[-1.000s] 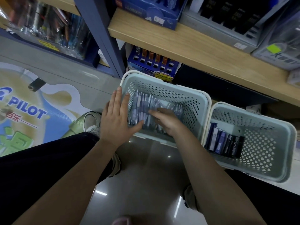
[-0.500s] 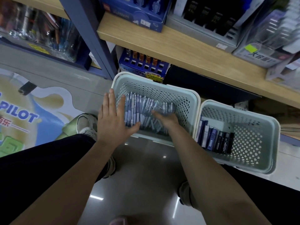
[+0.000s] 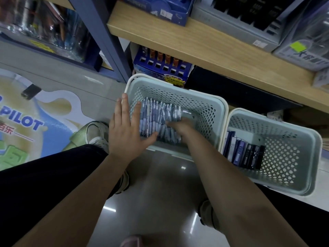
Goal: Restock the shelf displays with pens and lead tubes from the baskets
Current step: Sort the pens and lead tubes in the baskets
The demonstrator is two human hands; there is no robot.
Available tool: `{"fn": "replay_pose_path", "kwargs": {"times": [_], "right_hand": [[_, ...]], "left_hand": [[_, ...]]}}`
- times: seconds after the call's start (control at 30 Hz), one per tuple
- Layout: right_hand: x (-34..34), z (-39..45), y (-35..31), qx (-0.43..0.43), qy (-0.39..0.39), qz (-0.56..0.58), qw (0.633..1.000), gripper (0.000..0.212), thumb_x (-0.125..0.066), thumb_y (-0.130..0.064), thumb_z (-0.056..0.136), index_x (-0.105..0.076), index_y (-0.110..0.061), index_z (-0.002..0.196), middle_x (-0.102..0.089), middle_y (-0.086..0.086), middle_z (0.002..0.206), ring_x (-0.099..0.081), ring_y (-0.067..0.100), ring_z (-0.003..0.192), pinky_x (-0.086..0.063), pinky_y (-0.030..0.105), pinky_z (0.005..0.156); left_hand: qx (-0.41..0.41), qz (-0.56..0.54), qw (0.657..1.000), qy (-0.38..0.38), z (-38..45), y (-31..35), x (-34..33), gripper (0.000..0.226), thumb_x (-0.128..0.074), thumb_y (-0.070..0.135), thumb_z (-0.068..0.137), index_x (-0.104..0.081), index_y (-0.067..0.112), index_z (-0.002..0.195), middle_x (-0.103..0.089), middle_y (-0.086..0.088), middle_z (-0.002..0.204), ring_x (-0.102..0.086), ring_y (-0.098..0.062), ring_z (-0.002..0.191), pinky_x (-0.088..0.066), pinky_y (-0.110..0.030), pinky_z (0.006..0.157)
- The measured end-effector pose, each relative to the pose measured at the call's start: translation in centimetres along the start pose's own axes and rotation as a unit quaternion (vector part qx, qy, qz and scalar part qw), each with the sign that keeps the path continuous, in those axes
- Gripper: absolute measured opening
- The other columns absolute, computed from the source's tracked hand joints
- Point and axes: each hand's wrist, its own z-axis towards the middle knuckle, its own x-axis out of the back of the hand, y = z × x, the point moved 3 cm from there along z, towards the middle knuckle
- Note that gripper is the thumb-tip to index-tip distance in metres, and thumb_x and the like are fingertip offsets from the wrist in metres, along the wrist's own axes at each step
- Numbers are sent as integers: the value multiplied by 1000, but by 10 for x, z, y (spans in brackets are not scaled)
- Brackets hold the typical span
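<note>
The pens [image 3: 160,120] lie in a loose heap on the bottom of the left basket [image 3: 216,111], which stands on the floor [image 3: 156,189] just in front of the shelf [image 3: 204,45]. The right hand [image 3: 181,126] reaches down into this basket and rests on the pens; it is blurred and its fingers are turned away, so whether it grips any pen cannot be told. The left hand [image 3: 126,129] lies flat over the basket's left rim, fingers straight and spread, the thumb stretched out across the near ends of the pens; it holds nothing.

Touching this basket on its right is the right basket [image 3: 313,148]. The lead tubes [image 3: 243,154], dark and blue, stand in a row against its left wall.

Behind the left basket, under the shelf, sits a blue display box [image 3: 163,66] with small slots, some holding orange items. On the shelf above stand a blue box [image 3: 160,9] and a grey tray [image 3: 236,20] of dark items. To the left, a floor sticker [image 3: 26,122] reads PILOT, and a shoe [image 3: 97,133] shows beside the left hand.
</note>
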Motion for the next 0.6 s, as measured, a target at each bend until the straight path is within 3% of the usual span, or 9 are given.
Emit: {"fn": "replay_pose_path", "kwargs": {"times": [0.13, 0.27, 0.4, 0.5, 0.6], "right_hand": [[3, -4, 4, 31, -4, 95, 995, 72, -77, -34, 86, -43, -7, 144, -47, 17, 150, -51, 33, 133, -40, 45, 111], [-1, -8, -1, 38, -41, 92, 994, 94, -78, -39, 85, -26, -6, 155, -36, 15, 158, -43, 34, 140, -36, 47, 115], [-12, 21, 6, 8, -45, 95, 994, 101, -90, -49, 66, -45, -5, 145, -56, 16, 143, -60, 34, 123, -48, 54, 105], [-17, 13, -3, -9, -32, 81, 996, 113, -89, -53, 65, -34, -4, 151, -44, 15, 154, -49, 35, 135, -44, 52, 109], [-17, 11, -9, -13, -15, 60, 998, 104, -86, -50, 71, -35, -4, 150, -40, 15, 156, -46, 34, 138, -42, 49, 111]], "left_hand": [[1, 0, 1000, 4, -1, 0, 0, 96, -48, 73, 85, -36, 8, 153, -17, -27, 163, -22, -43, 149, -39, -56, 106], [5, -1, 1000, -1, 1, -1, 2, 95, -44, 74, 85, -35, 8, 153, -16, -27, 163, -22, -43, 149, -39, -56, 106], [4, -4, 1000, -3, 0, -1, 2, 95, -47, 73, 84, -35, 8, 153, -17, -27, 163, -24, -43, 149, -40, -55, 106], [8, -5, 1000, -6, 0, -1, 2, 95, -49, 73, 84, -35, 9, 153, -16, -26, 163, -22, -42, 149, -40, -55, 107], [6, -10, 1000, 0, 0, 0, 1, 94, -49, 72, 84, -36, 9, 152, -18, -26, 163, -23, -42, 149, -39, -55, 107]]}}
